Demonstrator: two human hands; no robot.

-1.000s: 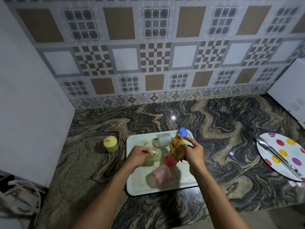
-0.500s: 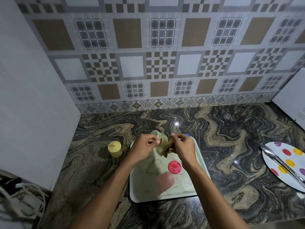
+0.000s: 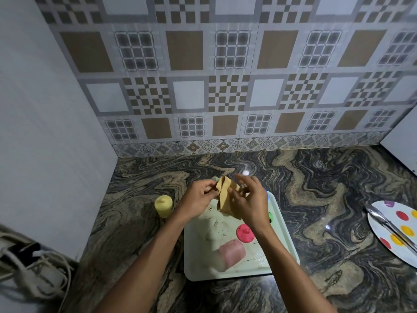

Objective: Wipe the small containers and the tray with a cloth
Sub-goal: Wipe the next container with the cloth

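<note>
Above the far end of the pale tray [image 3: 198, 265], both hands are raised. My left hand [image 3: 195, 199] grips a small green container [image 3: 214, 178], of which only a sliver shows. A tan cloth [image 3: 223, 196] is draped over it. My right hand [image 3: 248, 203] holds the cloth, thumb against it. On the tray lie a pink container [image 3: 231, 253] on its side and a pink lid [image 3: 244, 232]. A green lid [image 3: 270, 216] and a blue lid [image 3: 266, 195] peek from behind my right hand. A yellow container [image 3: 163, 206] stands on the counter left of the tray.
A polka-dot plate [image 3: 404, 216] with metal tongs [image 3: 393, 228] lies at the right edge of the marble counter [image 3: 327, 199]. A white appliance [image 3: 404, 136] stands at the far right. A white wall closes the left side, with cables [image 3: 33, 265] below it.
My left hand lifted the green container off the tray. The right hand brought the cloth over it, and both hands rose toward the back of the tray.
</note>
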